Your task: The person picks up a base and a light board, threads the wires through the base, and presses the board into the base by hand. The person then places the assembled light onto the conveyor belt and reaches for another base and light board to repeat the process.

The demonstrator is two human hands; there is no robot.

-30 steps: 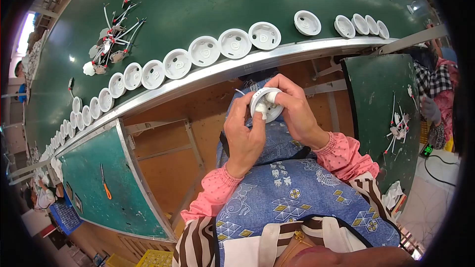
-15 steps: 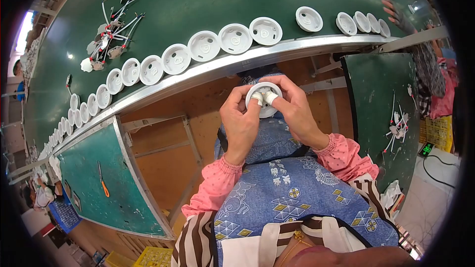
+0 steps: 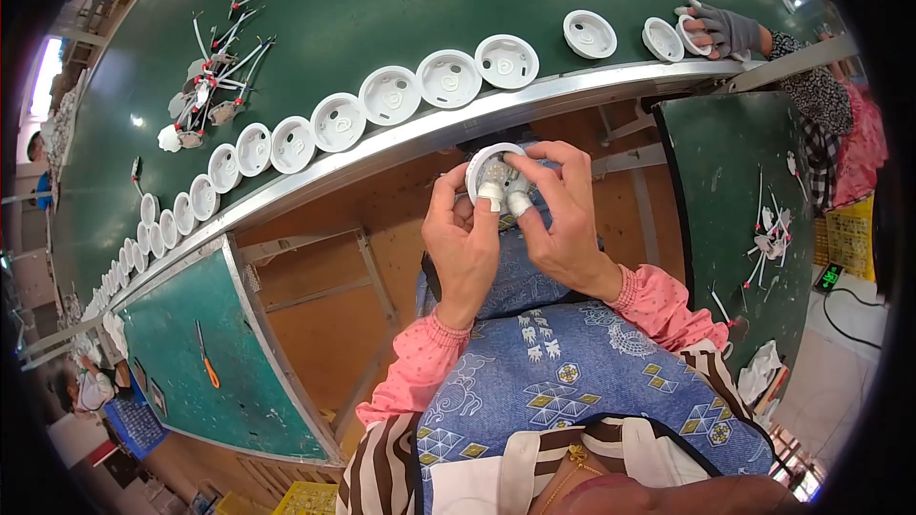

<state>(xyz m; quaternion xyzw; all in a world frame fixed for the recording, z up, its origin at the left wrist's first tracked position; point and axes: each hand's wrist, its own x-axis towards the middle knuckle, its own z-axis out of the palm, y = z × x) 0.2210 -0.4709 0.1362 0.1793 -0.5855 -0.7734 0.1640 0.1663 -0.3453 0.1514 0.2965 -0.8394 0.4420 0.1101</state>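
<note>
Both my hands hold one round white housing (image 3: 485, 160) above my lap, tilted, with a pale disc showing inside it. My left hand (image 3: 462, 243) grips its left side, the wrapped thumb at the lower rim. On the right side, my right hand (image 3: 565, 224) has its index finger pressed inside the cup and its wrapped thumb at the lower edge. Beyond them, a row of white housings (image 3: 390, 95) lies along the front edge of the green table (image 3: 334, 10).
Wired white discs (image 3: 212, 86) lie in a pile at the upper left, and more (image 3: 769, 233) on the right-hand board. Scissors (image 3: 207, 357) with orange handles rest on the left board. A co-worker's gloved hand (image 3: 727, 30) touches a housing at the upper right.
The housing in my hands has tilted, and my right index finger has moved inside it. The co-worker's gloved hand has come in to the right end of the row, where fewer housings show.
</note>
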